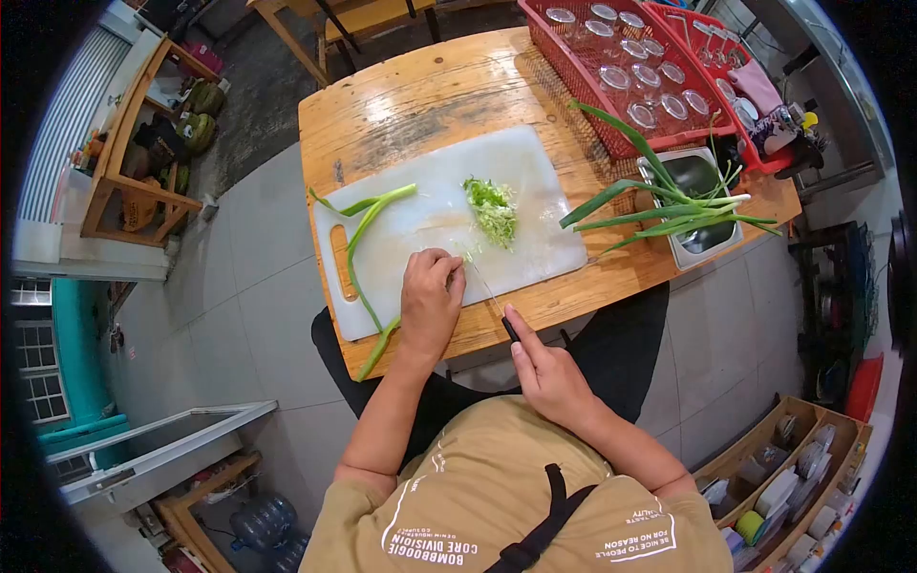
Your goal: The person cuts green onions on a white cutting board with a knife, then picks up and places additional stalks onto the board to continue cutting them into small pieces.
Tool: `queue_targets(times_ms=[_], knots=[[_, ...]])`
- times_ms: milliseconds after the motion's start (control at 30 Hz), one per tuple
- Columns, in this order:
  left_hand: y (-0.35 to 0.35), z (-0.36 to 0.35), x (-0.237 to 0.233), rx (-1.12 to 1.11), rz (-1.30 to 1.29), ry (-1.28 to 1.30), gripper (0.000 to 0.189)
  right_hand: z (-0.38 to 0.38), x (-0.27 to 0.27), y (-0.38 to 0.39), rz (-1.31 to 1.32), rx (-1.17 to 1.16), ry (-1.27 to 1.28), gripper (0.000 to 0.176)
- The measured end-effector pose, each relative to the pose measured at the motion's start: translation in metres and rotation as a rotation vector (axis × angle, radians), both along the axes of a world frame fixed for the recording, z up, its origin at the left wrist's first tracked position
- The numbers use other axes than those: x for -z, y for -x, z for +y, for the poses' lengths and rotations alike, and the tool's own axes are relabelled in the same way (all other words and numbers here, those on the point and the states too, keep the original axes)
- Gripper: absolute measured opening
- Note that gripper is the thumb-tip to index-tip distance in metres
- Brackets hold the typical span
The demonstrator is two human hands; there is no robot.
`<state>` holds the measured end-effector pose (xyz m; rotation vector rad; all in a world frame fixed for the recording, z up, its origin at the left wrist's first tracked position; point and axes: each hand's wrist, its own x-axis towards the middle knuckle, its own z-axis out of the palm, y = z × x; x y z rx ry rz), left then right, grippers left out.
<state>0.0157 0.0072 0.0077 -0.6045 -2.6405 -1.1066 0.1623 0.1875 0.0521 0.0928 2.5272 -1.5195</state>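
My left hand (433, 298) rests on the white cutting board (430, 172), fingers curled closed around a spring onion mostly hidden under them; small green-white bits show at the fingertips. A green leaf (377, 351) pokes out beside the left wrist, over the board's near edge. In my right hand (552, 377) is a knife (510, 328) by its black handle, the thin blade slanting toward the left fingertips. Beyond the blade lies a heap of chopped spring onion (492, 212). A longer spring onion stalk (380, 202) curves along the board's left side.
Right of the board, whole spring onions (669, 210) lie across a metal container (707, 246). A red plastic crate (564, 72) of upturned glasses stands at the table's far right, beside another red basket (778, 158). The wooden table's (401, 91) near edge runs just before my body.
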Motion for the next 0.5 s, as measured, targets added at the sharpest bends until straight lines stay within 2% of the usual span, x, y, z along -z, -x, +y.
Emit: queue_targets(times_ms=[500], knots=[[0.002,0.001,-0.002,-0.022,-0.092,0.004,0.012,-0.013,0.017,0.022,0.041,-0.034,-0.058,0.061]])
